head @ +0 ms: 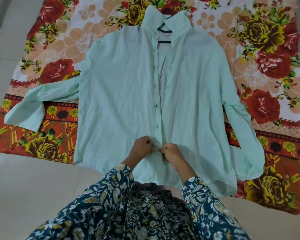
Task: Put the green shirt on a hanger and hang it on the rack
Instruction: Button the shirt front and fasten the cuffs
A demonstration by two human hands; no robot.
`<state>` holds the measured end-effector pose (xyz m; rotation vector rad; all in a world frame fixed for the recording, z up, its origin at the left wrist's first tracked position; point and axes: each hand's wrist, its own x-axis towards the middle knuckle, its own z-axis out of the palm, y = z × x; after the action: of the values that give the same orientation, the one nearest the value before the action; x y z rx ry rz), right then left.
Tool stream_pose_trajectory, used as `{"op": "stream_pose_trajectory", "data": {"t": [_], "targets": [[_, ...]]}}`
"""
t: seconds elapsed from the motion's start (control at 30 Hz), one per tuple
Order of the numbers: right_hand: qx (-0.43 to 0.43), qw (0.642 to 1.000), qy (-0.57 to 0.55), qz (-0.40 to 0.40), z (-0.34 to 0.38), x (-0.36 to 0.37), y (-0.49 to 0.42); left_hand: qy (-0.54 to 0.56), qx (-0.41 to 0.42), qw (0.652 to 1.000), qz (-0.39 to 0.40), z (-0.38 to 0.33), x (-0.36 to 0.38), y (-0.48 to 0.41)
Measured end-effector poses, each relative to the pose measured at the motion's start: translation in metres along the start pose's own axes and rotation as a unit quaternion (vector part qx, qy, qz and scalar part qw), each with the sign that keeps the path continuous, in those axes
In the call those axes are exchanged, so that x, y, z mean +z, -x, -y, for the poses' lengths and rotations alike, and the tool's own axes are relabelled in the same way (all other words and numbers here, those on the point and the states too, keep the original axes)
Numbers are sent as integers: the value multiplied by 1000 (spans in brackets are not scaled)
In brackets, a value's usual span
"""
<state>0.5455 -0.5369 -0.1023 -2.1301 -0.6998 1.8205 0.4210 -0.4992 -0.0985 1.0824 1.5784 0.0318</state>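
— Head view first, starting at the hands: what doing?
— Left hand (143,146) pinched on the left placket edge of the green shirt (121,94), near the hem. Right hand (171,154) pinched on the opposite edge, just beside. Knuckles nearly touching across the opening. Both clenched on cloth, neither released.
— Why gripped so close together?
— Probably working a low button: one edge drawn over the other so button and hole line up. Too small to tell whether the button is through.
— Moving outward, how laid?
— Spread flat, front up, collar at the far end, hem at the near end by the patterned sleeves (100,196). Left shirt sleeve (42,103) thrown out to the left, right one folded down along the right side. Front panels parted along the middle, buttons visible down the left edge, apparently undone above the hands.
— And the hanger?
— Dark hanger (164,40) already inside the neck opening, only short bars showing between the collar points; hook hidden. Likely slipped in while flat so the shoulders sit square.
— Underneath?
— Floral blanket (267,66) on a pale tiled floor (33,187), presumably to keep the cloth clean.
— Rack?
— Not in view.
— Stage, then?
— Hanger seated, closing under way, lifting and hanging not yet done. Fastening probably meant to stop the shirt sliding off. Thin creased fabric, so apt to bunch if tugged; hanger could shift when raised.
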Motion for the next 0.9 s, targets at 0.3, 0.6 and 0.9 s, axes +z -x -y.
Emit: {"op": "stream_pose_trajectory", "data": {"t": [0.3,0.6,0.9], "targets": [[-87,978,83,-168,32,-18,-22,-322,111,937,-81,-56,16,-29],[-96,971,164,-144,57,0,-43,60,6,996,-72,-37,-19,-49],[-80,988,-3,-131,64,4,-44,152,5,988,-18,-36,-34,-46]]}}
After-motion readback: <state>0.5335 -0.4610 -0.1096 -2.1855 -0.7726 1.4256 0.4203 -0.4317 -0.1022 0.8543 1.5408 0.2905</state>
